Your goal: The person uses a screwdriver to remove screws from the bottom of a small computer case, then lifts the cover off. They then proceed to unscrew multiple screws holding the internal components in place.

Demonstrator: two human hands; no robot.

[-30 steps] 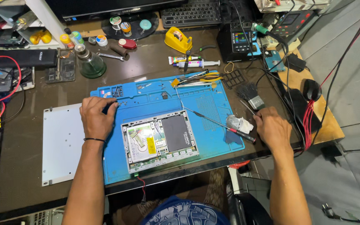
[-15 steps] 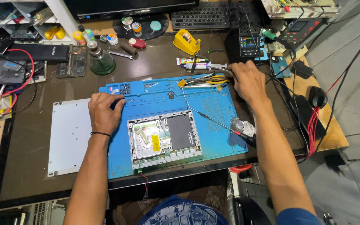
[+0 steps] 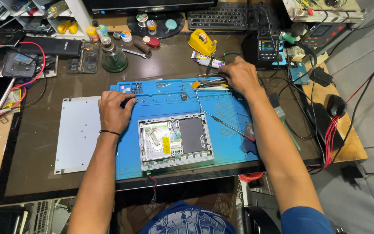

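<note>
Device: opened silver case (image 3: pixel 175 141), circuit board and black drive exposed, laid on blue mat (image 3: pixel 230 117).
Left hand (image 3: pixel 114 110): fingers spread flat on mat by small screws.
Right hand (image 3: pixel 239 76): fingers closed around tweezers (image 3: pixel 211 78).
Bench: dark bench (image 3: pixel 35 173), cluttered with tools; grey cover plate (image 3: pixel 76 134) at left.

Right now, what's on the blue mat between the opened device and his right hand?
Head view: a thin screwdriver lies between the opened device and right hand.
</note>
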